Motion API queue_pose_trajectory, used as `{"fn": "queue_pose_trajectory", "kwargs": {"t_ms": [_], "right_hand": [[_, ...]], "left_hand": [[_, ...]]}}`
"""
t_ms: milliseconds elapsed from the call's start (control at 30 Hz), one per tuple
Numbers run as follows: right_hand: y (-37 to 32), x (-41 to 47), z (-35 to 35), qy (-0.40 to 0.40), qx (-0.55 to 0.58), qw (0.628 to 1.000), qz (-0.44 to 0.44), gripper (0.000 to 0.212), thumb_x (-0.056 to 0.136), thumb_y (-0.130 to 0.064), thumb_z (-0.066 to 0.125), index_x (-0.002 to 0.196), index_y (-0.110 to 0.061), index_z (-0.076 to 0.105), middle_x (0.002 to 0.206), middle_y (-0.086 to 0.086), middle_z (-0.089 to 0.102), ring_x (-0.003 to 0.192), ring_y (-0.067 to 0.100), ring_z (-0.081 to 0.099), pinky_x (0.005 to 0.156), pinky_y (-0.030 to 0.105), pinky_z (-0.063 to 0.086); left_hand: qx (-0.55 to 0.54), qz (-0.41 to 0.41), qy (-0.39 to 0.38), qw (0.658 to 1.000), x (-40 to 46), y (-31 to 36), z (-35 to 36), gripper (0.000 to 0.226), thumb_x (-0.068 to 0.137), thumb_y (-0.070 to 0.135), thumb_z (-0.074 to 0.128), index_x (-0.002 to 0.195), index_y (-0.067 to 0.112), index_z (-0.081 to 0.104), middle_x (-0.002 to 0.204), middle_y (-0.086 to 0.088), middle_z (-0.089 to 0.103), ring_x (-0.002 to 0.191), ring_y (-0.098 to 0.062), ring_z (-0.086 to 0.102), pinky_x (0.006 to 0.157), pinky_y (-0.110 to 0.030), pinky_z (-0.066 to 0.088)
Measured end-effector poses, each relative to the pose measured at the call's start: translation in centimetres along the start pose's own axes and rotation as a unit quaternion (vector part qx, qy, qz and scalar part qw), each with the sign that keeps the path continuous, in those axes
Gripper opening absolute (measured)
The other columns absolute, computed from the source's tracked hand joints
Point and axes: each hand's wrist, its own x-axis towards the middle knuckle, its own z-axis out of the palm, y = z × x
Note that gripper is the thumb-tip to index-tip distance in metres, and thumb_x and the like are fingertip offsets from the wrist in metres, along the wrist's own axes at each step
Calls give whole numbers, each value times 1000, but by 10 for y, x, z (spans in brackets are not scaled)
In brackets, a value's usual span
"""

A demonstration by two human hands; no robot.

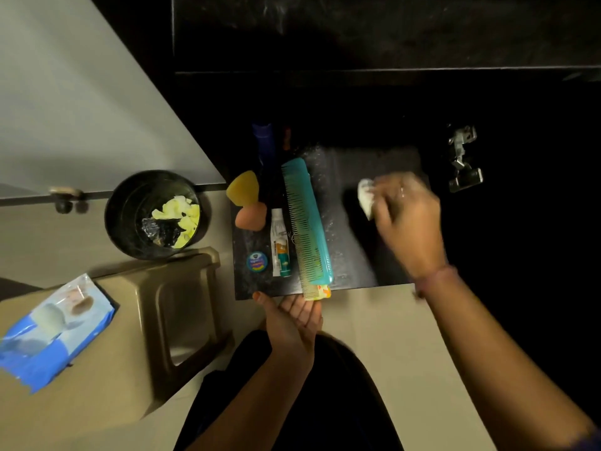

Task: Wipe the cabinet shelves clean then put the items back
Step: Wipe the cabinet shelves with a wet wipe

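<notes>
A dark stone cabinet shelf [351, 255] lies below me. My right hand [406, 219] presses a crumpled white wipe [366, 196] on the shelf's right half. On the left half lie a teal comb [307, 222], a small tube [280, 245], a round blue tin [257, 261], a yellow sponge [244, 187], a pink sponge [251, 214] and a dark blue bottle [262, 141]. My left hand [292, 320] rests palm up at the shelf's front edge, fingers apart, just under the comb's near end and a second pale comb [317, 291].
The open cabinet door [81, 109] stands at the left. A black bin [153, 214] with yellow scraps sits on the floor. A beige stool [156, 314] carries a blue wipe pack [52, 330]. A metal hinge [463, 157] shows on the right cabinet wall.
</notes>
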Motion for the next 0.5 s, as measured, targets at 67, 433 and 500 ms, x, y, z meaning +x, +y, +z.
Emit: {"fn": "queue_pose_trajectory", "kwargs": {"t_ms": [67, 433, 500], "right_hand": [[-7, 66, 22, 9, -4, 1000, -9, 27, 82, -6, 49, 99, -3, 70, 103, 16, 66, 94, 23, 61, 88, 30, 46], [11, 25, 80, -87, -56, 994, 31, 37, 88, 2, 46, 122, -7, 59, 121, 18, 57, 105, 34, 52, 88, 42, 49], [17, -38, 68, -131, -69, 989, 10, 40, 87, 2, 48, 123, -11, 59, 119, 14, 59, 104, 29, 53, 87, 38, 51]], "left_hand": [[-2, -2, 0, 1000, -1, 1, 1, 76, 86, 71, 24, 110, 6, 55, 97, -8, 64, 92, -22, 61, 85, -33, 48], [-5, 0, 15, 1000, -5, 1, 3, 72, 86, 71, 24, 90, 7, 58, 102, -10, 62, 82, -18, 61, 69, -29, 53], [-10, -3, 21, 1000, -6, 2, 5, 72, 86, 70, 24, 92, 7, 57, 108, -10, 61, 85, -19, 62, 73, -29, 50]]}}
